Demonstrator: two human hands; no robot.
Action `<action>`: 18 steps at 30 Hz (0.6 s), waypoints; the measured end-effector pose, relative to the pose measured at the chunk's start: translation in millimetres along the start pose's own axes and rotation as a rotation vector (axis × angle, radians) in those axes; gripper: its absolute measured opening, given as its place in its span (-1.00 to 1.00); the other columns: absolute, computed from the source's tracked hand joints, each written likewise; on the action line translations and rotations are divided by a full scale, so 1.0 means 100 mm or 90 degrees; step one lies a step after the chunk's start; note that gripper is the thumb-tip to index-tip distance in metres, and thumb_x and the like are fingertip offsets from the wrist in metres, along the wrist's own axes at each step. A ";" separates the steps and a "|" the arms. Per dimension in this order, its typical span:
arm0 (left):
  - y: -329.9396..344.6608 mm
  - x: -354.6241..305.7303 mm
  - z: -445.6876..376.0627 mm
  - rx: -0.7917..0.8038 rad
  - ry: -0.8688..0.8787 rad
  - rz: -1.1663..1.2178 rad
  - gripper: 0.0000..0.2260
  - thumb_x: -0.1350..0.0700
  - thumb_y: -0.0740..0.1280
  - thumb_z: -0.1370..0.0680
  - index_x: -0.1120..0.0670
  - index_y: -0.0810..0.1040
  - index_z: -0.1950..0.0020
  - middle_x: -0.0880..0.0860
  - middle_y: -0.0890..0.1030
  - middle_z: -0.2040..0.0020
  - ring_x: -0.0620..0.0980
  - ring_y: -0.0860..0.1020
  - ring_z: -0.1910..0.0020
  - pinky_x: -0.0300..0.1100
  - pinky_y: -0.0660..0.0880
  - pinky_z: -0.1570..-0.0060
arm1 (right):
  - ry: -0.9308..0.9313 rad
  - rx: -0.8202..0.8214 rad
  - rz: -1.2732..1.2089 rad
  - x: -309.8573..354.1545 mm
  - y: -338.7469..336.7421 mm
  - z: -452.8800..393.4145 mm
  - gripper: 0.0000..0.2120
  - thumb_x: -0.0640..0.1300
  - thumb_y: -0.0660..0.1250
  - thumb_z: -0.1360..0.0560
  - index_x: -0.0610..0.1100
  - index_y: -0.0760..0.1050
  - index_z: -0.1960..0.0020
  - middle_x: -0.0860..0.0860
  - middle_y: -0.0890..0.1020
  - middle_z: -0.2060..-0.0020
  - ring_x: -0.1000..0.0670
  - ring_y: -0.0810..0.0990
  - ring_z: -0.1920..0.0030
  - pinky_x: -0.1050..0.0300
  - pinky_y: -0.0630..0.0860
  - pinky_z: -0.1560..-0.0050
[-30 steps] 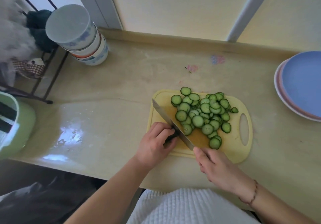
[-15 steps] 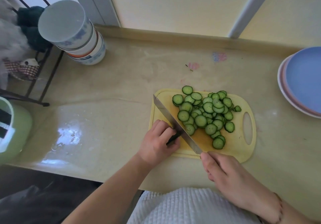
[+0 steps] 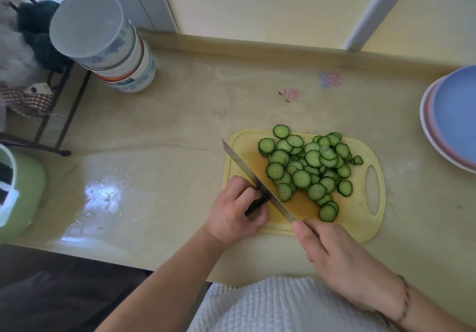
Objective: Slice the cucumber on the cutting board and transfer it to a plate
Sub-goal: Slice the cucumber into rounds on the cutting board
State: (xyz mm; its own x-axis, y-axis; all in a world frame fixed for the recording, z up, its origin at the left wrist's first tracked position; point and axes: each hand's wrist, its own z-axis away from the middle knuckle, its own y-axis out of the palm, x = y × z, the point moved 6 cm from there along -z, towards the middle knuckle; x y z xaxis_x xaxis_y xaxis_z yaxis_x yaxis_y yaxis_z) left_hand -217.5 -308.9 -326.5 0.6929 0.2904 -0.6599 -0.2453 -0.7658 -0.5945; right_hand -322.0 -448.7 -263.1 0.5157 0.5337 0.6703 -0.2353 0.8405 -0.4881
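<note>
A yellow cutting board (image 3: 360,218) lies on the counter with a pile of several green cucumber slices (image 3: 309,169) on it. My left hand (image 3: 235,212) grips the short dark remaining end of the cucumber (image 3: 257,203) at the board's left edge. A long steel knife (image 3: 252,177) stands with its blade right against that end. My right hand (image 3: 342,262) holds the knife's handle, which the hand hides. A stack of plates (image 3: 453,118), blue on top, sits at the right edge of the counter.
A stack of upturned bowls (image 3: 108,46) stands at the back left. A green container (image 3: 18,192) sits at the left edge beside a dark wire rack (image 3: 51,115). A raised lip runs along the wall. The counter's front edge is close to my body.
The knife and both hands stay at the cucumber's end with only small shifts. The slice pile looks the same. The view has shifted slightly.
</note>
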 end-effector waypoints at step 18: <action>-0.06 -0.06 0.03 0.027 -0.015 -0.029 -0.94 0.29 0.46 -0.44 0.28 0.64 0.15 0.14 0.59 0.12 0.07 0.58 0.17 -0.21 0.54 0.17 | -0.011 -0.006 -0.046 -0.02 0.03 -0.13 -0.49 0.33 -0.02 -0.49 -0.07 0.29 0.35 0.10 0.32 0.56 0.12 0.26 0.52 0.20 0.24 0.43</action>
State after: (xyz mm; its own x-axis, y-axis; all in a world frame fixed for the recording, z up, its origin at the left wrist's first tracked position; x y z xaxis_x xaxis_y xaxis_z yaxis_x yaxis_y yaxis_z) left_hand -221.9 -304.1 -320.0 0.6878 0.3386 -0.6421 -0.2430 -0.7261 -0.6432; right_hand -312.9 -449.0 -273.2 0.5165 0.4727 0.7140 -0.1899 0.8763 -0.4427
